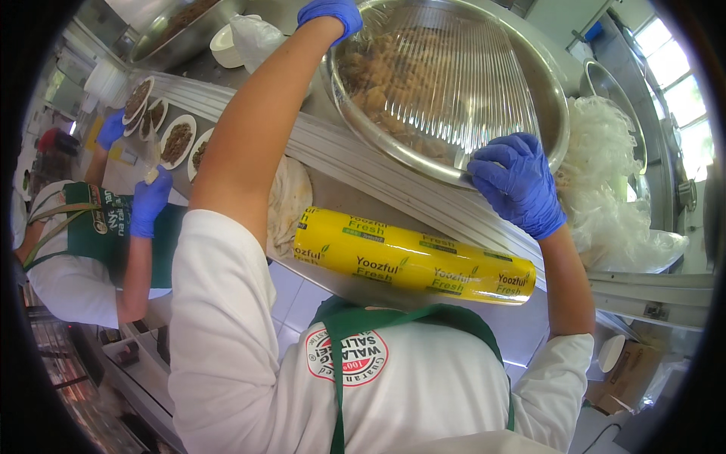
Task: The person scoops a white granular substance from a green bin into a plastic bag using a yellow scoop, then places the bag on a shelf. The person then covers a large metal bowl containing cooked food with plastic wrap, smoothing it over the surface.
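Note:
A large steel bowl [448, 172] holds chunky brown food [393, 83], seen through clear cling film [473, 72] stretched across part of its top in tight ridges. Blue gloves cover both my hands. At the bowl's far left rim, my left hand [333, 17] is closed on the film's edge; the picture's top edge cuts off part of it. My right hand [518, 178] pinches the film with bent fingers at the near right rim. Between my body and the bowl lies a yellow printed roll of cling film [412, 256].
A co-worker's gloved hands [151, 198] are at the left, beside white oval plates of brown food [178, 141]. Crumpled clear plastic bags [605, 181] lie right of the bowl. A cloth [290, 200] sits left of the roll. Another steel basin [162, 45] stands far left.

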The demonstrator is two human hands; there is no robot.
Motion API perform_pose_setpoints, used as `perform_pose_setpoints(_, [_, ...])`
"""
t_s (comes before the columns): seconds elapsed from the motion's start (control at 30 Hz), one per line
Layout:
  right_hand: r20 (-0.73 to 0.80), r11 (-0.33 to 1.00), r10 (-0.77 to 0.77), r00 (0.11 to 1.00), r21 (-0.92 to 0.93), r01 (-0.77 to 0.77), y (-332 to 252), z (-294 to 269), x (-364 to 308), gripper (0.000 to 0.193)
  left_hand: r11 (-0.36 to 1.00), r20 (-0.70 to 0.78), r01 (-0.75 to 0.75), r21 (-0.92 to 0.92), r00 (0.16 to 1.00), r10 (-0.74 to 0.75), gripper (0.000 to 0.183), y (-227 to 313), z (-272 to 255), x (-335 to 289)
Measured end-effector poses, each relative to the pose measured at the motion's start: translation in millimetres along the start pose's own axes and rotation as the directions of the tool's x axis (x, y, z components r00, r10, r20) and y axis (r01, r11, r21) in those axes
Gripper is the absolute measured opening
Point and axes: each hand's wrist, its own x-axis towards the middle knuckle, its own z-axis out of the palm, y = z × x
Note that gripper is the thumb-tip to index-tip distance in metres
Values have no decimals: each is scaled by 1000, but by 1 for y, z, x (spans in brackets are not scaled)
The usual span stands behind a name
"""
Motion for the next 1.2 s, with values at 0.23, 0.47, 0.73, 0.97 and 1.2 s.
perform_pose_setpoints(0.23, [5,1000,-13,1000,-4,13,-4,-2,1,10,990,197,-42,-135,978,69,46,12,15,-1])
perform_pose_setpoints(0.47, [-12,999,-34,999,-5,33,-2,-2,-3,10,895,280,89,-438,959,41,34,-11,28,25])
perform_pose_setpoints(0.73, [-8,998,-6,1000,-58,6,-6,5,-8,16,773,280,142,-618,959,47,37,-25,26,4])
perform_pose_setpoints(0.97, [54,993,-12,998,-120,19,-33,11,7,39,753,104,55,-656,994,18,37,-53,26,-6])
perform_pose_setpoints(1.2, [53,937,-65,996,-339,79,-44,42,-5,48,902,-565,-223,-370,824,-28,21,-14,29,-54])
